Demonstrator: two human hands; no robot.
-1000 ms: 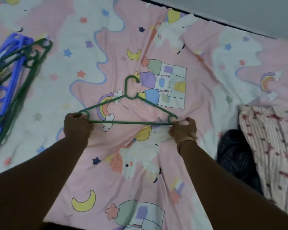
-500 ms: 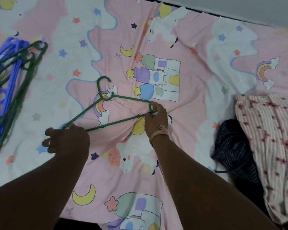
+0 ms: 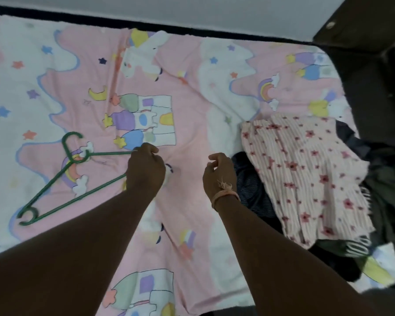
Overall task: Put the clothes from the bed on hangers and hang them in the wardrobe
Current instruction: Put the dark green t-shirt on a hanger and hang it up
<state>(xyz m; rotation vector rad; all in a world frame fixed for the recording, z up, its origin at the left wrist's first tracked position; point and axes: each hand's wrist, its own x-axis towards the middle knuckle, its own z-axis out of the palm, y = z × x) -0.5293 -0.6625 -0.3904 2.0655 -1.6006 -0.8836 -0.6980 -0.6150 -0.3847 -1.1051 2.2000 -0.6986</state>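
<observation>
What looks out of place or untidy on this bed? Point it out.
The clothes at the right edge are a loose heap: a pink star-print garment lies crumpled over dark clothes, some spilling past the bedsheet. The green hanger lies askew, its right end under the left hand. Nothing looks damaged.

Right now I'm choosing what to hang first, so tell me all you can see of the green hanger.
The green hanger looks like thin plastic: a triangular frame with a hook at the top and a notch curl at its lower-left end. It lies flat on the pink patterned bedsheet, hook pointing away. The left hand grips its right end.
</observation>
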